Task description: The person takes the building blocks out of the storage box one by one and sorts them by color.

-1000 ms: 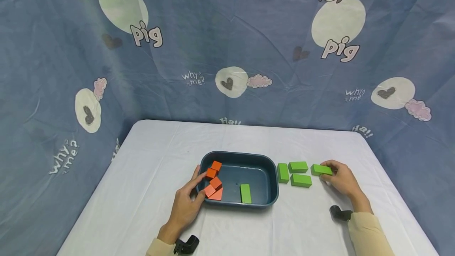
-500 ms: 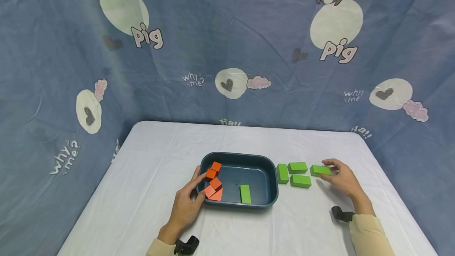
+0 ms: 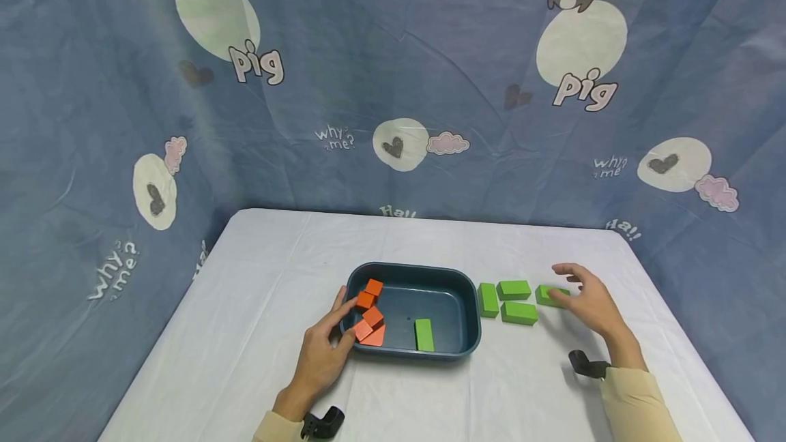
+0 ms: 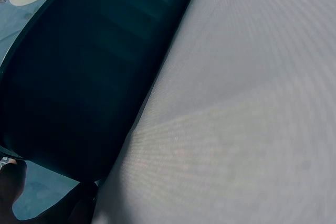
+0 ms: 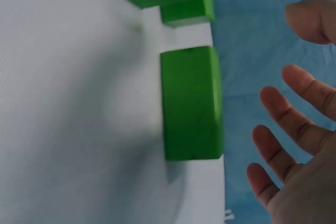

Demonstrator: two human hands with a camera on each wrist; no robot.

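Note:
In the head view, my left hand (image 3: 323, 350) rests against the left end of a dark blue plastic bin (image 3: 451, 355), thumb and fingers spread along its rim. The left wrist view shows the bin's dark outer wall (image 4: 79, 77) with parts of my fingers at the lower left. Inside the bin, several orange blocks (image 3: 372, 316) lie along the left side, and one green block (image 3: 424, 335) lies near the front. My right hand (image 3: 592, 302) hovers with fingers apart over the rightmost green block (image 3: 543, 294); the right wrist view shows that green block (image 5: 191, 103) clear of the fingers.
Between the bin and my right hand lie more green blocks: an upright-lying one (image 3: 488, 300), a back one (image 3: 514, 289) and a front one (image 3: 519, 313). A white cloth (image 3: 245, 292) covers the table. Behind it hangs a blue patterned curtain (image 3: 344, 53).
My right hand has let go of the rightmost green block, its fingers spreading and lifting away. That block stays on the table. The left hand keeps its place on the bin.

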